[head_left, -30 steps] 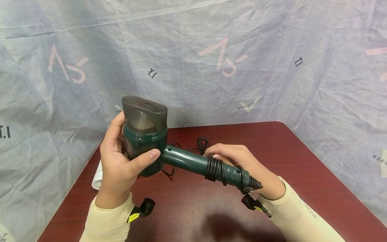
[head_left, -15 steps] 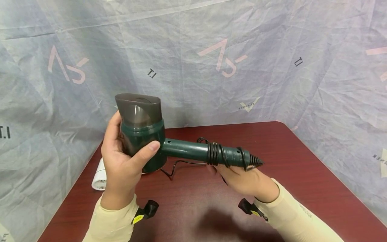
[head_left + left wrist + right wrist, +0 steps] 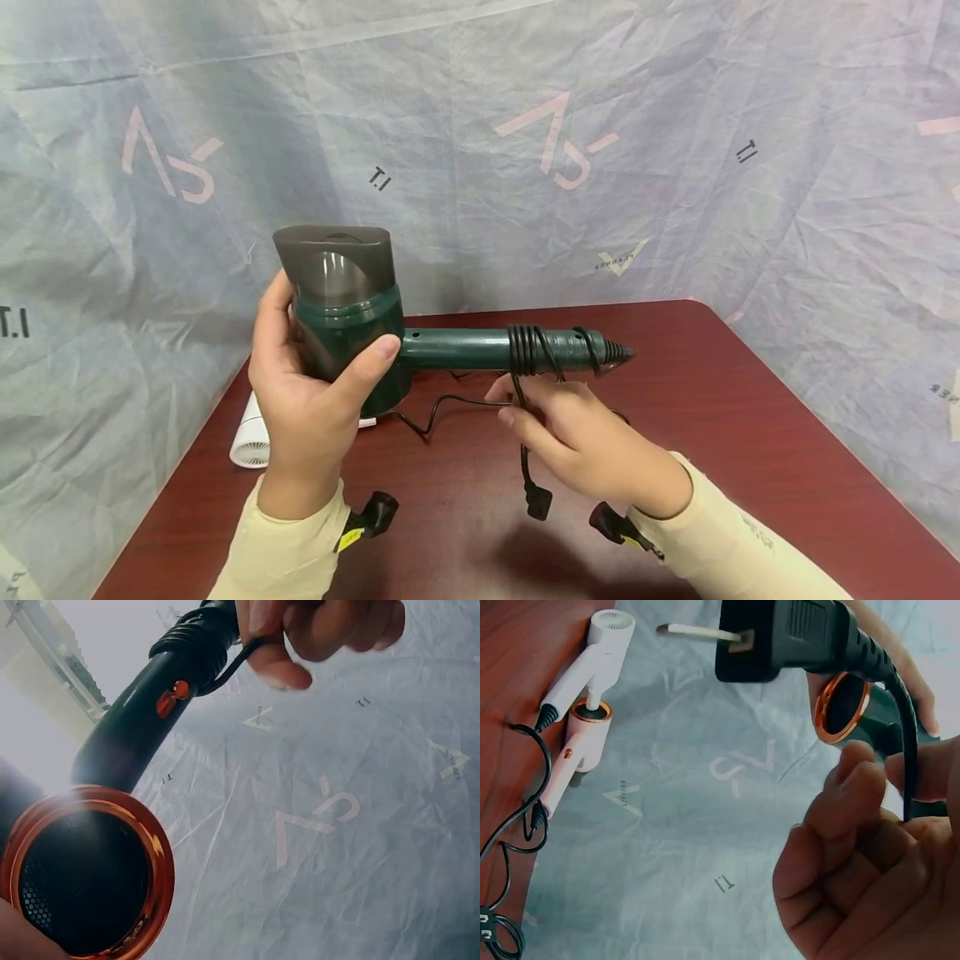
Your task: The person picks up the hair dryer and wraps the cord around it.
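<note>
A dark green hair dryer point(image 3: 457, 348) is held up over the table, its smoky flat nozzle point(image 3: 337, 262) pointing upward and its handle stretching level to the right. My left hand point(image 3: 303, 408) grips the body, thumb across the front. Around the handle's far part winds the black power cord point(image 3: 523, 350). Below the handle my right hand point(image 3: 581, 437) pinches the cord's loose end, from which the black plug point(image 3: 538, 502) dangles. Close up in the right wrist view, the plug point(image 3: 780, 641) shows a metal prong. A copper-coloured ring point(image 3: 161, 862) rims the dryer's intake in the left wrist view.
A white hair dryer point(image 3: 250, 437) lies on the dark red table point(image 3: 637, 342) at the left, partly behind my left hand. Beside it in the right wrist view lies a pale pink dryer point(image 3: 589, 746). Their black cords point(image 3: 442, 402) run across the table.
The dryer's handle has swung up to level, and the body has shifted slightly left. My right hand has dropped below the handle, drawing the cord's end and plug downward.
</note>
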`<state>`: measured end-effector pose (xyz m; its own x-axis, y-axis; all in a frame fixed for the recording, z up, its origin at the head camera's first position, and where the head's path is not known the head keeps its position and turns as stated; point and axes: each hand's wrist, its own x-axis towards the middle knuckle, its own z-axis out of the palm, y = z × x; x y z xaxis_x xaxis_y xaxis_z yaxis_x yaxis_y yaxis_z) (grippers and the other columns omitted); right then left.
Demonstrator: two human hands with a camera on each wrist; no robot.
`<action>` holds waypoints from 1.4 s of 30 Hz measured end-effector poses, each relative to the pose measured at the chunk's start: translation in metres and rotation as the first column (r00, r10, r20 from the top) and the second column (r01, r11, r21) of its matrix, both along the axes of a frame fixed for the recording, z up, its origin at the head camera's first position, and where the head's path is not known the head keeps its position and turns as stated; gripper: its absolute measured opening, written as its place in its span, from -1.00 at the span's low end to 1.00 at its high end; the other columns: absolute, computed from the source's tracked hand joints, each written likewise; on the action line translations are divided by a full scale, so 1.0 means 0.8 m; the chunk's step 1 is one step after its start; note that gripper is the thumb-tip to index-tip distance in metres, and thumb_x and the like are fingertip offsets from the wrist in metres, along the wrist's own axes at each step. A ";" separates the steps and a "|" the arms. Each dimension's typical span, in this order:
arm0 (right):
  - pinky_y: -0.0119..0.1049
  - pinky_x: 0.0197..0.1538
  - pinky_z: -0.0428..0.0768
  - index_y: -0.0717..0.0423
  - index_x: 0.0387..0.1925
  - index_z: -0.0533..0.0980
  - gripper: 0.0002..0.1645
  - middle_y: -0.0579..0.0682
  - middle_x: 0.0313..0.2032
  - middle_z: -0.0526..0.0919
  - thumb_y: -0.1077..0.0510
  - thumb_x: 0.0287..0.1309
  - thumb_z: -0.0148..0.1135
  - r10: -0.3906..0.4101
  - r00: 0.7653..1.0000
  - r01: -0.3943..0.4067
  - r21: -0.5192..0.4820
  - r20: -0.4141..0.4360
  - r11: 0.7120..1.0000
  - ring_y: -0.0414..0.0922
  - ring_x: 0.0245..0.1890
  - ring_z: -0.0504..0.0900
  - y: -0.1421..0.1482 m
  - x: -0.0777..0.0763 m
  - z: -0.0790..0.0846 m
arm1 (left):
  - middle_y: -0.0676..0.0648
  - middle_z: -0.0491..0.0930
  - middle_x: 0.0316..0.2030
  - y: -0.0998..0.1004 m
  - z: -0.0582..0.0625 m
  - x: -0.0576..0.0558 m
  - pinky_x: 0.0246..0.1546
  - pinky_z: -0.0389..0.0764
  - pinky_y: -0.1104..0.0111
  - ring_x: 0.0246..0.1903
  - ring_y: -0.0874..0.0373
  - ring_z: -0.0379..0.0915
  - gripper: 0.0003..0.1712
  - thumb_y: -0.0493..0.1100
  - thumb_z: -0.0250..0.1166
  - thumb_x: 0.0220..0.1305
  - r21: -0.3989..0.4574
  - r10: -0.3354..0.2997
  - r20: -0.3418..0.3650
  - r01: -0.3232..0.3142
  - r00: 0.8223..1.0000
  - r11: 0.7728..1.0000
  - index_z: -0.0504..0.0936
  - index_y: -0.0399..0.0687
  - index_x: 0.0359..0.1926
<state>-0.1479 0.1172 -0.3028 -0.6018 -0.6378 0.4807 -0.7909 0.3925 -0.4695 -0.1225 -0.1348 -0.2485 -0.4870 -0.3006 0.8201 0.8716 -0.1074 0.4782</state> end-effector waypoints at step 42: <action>-0.59 -0.26 0.47 -0.10 -0.03 0.59 -0.78 -0.32 -0.32 0.56 0.27 0.43 0.21 -0.087 0.957 0.067 -0.080 -0.276 0.994 -0.41 -0.36 0.51 0.024 0.018 0.034 | -0.31 0.65 -0.03 -0.003 -0.004 -0.005 0.01 0.58 0.40 -0.09 0.14 0.57 -0.14 -0.40 0.56 -0.18 -0.362 0.277 -0.082 -0.288 0.957 0.886 0.51 -0.41 0.27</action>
<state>-0.1337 0.1366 -0.2754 -0.4837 -0.5539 0.6777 -0.8628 0.4321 -0.2626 -0.1266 -0.1372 -0.2514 -0.4022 -0.0974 0.9103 0.8522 0.3235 0.4112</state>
